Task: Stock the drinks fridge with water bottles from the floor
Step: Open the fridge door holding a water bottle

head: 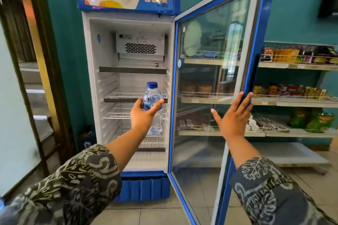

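Left grip (pixel 146 115) is wrapped round a water bottle (pixel 152 97). It holds the bottle near the middle, with the thumb on one side and the fingers on the other. The bottle stands almost straight up, its long side going up and down. Its blue cap (pixel 152 84) points at the ceiling and its bottom points at the floor. It is made of clear plastic with bumpy rings, and you can see through it. A blue and white label (pixel 150 101) goes round it where the grip holds it. The bottle is up in the air in front of the open fridge (pixel 95 78), level with the middle wire shelves (pixel 118 95). It rests on no shelf. Right grip (pixel 234 115) is flat, with its fingers straight and spread. The fingertips touch the blue edge of the glass door (pixel 210 56), which is swung wide open to the right. The fridge is white inside, with wire shelves one above the other and a vent box at the top. Past the door, shop shelves (pixel 303 102) on the green wall hold bright snack packs (pixel 285 55).
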`<state>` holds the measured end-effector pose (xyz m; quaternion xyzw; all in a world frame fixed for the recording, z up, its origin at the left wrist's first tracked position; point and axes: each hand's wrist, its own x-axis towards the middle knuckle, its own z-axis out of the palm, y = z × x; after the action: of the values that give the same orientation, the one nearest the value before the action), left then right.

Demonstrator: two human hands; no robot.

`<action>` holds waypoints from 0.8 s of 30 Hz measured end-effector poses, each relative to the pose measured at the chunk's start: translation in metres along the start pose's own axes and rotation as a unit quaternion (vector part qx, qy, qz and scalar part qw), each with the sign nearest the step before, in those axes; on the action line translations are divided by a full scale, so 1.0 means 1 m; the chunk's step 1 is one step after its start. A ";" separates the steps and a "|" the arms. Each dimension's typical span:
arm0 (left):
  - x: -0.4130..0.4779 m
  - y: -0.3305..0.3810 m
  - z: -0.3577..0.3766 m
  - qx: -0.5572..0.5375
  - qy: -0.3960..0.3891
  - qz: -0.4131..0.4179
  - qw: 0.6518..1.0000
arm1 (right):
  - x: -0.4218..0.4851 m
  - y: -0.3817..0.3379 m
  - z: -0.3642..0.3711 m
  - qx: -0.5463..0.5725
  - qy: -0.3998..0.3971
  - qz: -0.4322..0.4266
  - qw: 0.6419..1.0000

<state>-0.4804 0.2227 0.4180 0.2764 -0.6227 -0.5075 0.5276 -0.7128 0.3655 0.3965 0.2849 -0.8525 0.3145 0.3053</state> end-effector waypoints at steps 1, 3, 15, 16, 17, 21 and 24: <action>0.001 0.001 0.001 0.003 0.001 -0.002 1.000 | 0.002 0.004 0.000 0.004 -0.003 0.001 1.000; 0.004 -0.001 0.004 0.002 0.005 -0.006 1.000 | 0.006 0.009 0.001 0.019 -0.002 0.006 1.000; 0.038 -0.020 -0.031 0.014 0.029 -0.010 0.999 | 0.005 -0.082 0.057 0.042 -0.060 -0.211 0.975; 0.045 -0.022 -0.037 0.013 0.027 -0.011 0.999 | 0.007 -0.095 0.065 0.046 -0.067 -0.225 0.971; 0.053 -0.024 -0.045 0.014 0.027 -0.014 0.999 | 0.009 -0.109 0.076 0.055 -0.077 -0.241 0.966; 0.096 -0.039 -0.082 0.028 0.032 -0.018 0.999 | 0.011 -0.165 0.126 0.099 -0.137 -0.283 0.944; 0.141 -0.055 -0.113 0.028 0.020 -0.022 0.999 | 0.017 -0.210 0.170 0.102 -0.171 -0.299 0.933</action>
<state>-0.4256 0.0420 0.4123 0.3148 -0.6199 -0.4960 0.5202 -0.6392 0.1059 0.3797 0.6060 -0.7302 0.2405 0.2044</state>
